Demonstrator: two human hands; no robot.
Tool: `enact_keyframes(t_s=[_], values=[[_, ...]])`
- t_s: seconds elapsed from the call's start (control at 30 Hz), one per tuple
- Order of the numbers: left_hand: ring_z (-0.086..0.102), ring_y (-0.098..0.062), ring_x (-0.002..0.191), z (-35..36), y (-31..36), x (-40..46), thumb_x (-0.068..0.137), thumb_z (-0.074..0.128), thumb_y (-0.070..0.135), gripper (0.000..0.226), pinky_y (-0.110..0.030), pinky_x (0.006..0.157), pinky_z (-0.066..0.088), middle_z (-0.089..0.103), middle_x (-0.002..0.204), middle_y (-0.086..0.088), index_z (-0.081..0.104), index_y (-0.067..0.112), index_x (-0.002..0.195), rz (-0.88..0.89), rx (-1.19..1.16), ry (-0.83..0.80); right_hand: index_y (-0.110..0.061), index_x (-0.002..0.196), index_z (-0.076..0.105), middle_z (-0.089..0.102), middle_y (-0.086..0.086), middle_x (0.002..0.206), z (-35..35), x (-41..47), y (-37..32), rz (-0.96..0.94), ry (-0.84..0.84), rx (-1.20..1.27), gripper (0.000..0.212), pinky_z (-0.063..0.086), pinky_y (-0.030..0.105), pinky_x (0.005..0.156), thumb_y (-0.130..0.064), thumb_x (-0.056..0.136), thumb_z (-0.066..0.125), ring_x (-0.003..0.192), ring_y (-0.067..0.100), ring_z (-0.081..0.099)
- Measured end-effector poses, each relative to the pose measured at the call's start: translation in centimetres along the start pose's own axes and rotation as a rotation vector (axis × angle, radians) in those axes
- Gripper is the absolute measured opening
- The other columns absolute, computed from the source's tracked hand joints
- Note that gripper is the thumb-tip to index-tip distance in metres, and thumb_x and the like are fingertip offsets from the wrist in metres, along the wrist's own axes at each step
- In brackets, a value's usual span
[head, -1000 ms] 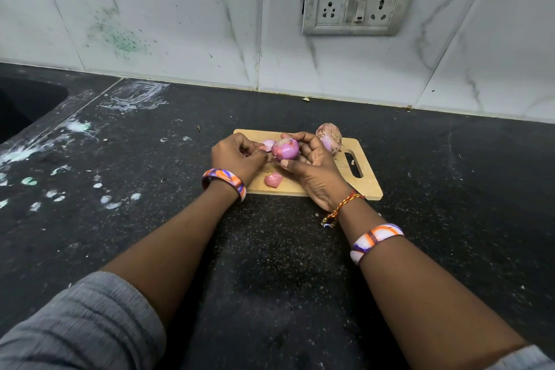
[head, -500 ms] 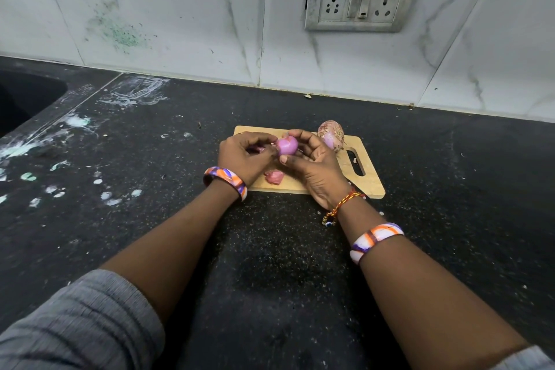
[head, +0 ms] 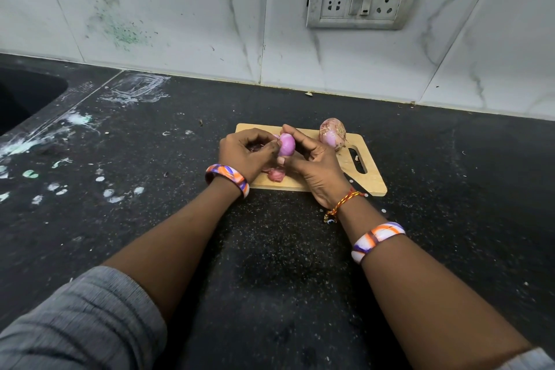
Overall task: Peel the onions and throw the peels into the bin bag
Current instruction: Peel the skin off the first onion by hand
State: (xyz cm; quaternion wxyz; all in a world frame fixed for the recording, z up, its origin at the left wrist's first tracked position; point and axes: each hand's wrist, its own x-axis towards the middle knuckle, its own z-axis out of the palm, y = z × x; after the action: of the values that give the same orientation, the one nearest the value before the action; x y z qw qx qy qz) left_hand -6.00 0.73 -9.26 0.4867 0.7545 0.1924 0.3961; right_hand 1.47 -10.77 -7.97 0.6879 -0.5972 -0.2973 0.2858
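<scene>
Purple onion [head: 286,144] gripped between left hand [head: 244,156] and right hand [head: 315,168].

The onion [head: 286,144] in the hands is shiny purple-pink. The second onion [head: 332,133] is pale pink with brown dry skin. The board [head: 367,180] is light wood, the counter [head: 120,219] black speckled, the 2 bangles [head: 227,175] orange, purple, white striped.
</scene>
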Motion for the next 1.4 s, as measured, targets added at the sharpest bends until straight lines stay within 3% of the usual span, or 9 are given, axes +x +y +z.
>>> enact_keyframes(t_s=[0.17,0.27,0.43,0.67,0.83,0.97,1.07,1.23,1.4], values=[[0.055,0.001,0.06,-0.1,-0.48,0.28,0.076,0.069,0.004,0.007,-0.003,0.056,0.042,0.064,0.073,-0.006,0.071,0.002,0.082,0.008,0.052,0.008,0.001,0.131,0.046,0.053,0.013,0.133,0.01,-0.06,-0.08,-0.009,-0.013,-0.061,0.062,0.047,0.022,0.094,0.018,0.073,0.061,0.11,0.009,0.053],[0.057,-0.004,0.065,-0.19,-0.38,0.23,0.074,0.071,0.007,0.01,-0.004,0.057,0.044,0.064,0.072,-0.004,0.072,0.006,0.083,0.012,0.03,-0.007,0.002,0.132,0.045,0.052,0.013,0.133,0.0,-0.06,-0.1,-0.002,-0.018,-0.059,0.063,0.047,0.021,0.093,0.018,0.073,0.06,0.11,0.009,0.053],[0.054,0.003,0.057,-0.25,-0.58,0.22,0.072,0.073,0.007,0.006,-0.004,0.057,0.041,0.059,0.063,0.007,0.072,0.008,0.077,0.031,0.065,-0.012,0.0,0.131,0.046,0.053,0.012,0.132,0.0,0.09,0.03,0.001,-0.029,-0.119,0.063,0.048,0.018,0.091,0.017,0.073,0.062,0.104,0.004,0.056],[0.053,0.0,0.056,-0.32,-0.52,0.27,0.072,0.069,0.004,0.004,-0.017,0.062,0.044,0.062,0.065,-0.003,0.073,0.002,0.071,0.05,0.129,0.02,-0.001,0.131,0.048,0.053,0.011,0.133,0.1,0.14,0.16,-0.016,-0.017,-0.187,0.063,0.045,0.021,0.097,0.016,0.072,0.064,0.115,0.01,0.051],[0.055,-0.002,0.065,-0.38,-0.31,0.18,0.073,0.07,0.004,0.011,-0.002,0.057,0.043,0.064,0.074,-0.003,0.072,0.001,0.083,0.013,0.084,-0.018,-0.001,0.132,0.046,0.052,0.012,0.134,0.07,0.15,0.09,-0.002,-0.019,-0.156,0.062,0.045,0.026,0.099,0.014,0.074,0.063,0.115,0.01,0.051],[0.053,-0.002,0.061,-0.35,-0.39,0.21,0.072,0.071,0.004,0.002,-0.003,0.056,0.041,0.059,0.063,0.006,0.071,0.006,0.073,0.036,0.1,-0.014,-0.001,0.132,0.046,0.052,0.01,0.134,0.07,0.28,0.11,0.0,-0.031,-0.19,0.062,0.045,0.02,0.096,0.014,0.075,0.063,0.112,0.008,0.052],[0.053,0.002,0.056,-0.41,-0.41,0.17,0.07,0.071,0.002,0.009,-0.004,0.055,0.041,0.056,0.06,0.012,0.068,0.01,0.066,0.047,0.101,-0.001,-0.002,0.131,0.047,0.053,0.011,0.133,0.1,0.46,0.33,-0.004,-0.028,-0.208,0.062,0.045,0.024,0.098,0.014,0.074,0.064,0.113,0.009,0.053],[0.05,-0.001,0.057,-0.17,-0.07,-0.07,0.071,0.066,0.0,0.01,-0.005,0.053,0.04,0.055,0.059,0.006,0.066,0.007,0.064,0.058,0.129,0.036,-0.005,0.129,0.051,0.056,0.01,0.13,0.4,0.57,0.46,-0.019,0.007,-0.257,0.06,0.044,0.029,0.101,0.007,0.073,0.069,0.112,0.01,0.054],[0.053,-0.003,0.059,-0.2,-0.44,0.43,0.076,0.064,0.005,0.018,-0.007,0.056,0.042,0.057,0.062,0.01,0.06,0.015,0.062,-0.13,0.079,0.131,0.0,0.127,0.049,0.055,0.018,0.128,0.36,0.5,0.34,0.015,0.064,-0.066,0.053,0.049,0.026,0.092,0.012,0.077,0.061,0.101,0.012,0.057]])
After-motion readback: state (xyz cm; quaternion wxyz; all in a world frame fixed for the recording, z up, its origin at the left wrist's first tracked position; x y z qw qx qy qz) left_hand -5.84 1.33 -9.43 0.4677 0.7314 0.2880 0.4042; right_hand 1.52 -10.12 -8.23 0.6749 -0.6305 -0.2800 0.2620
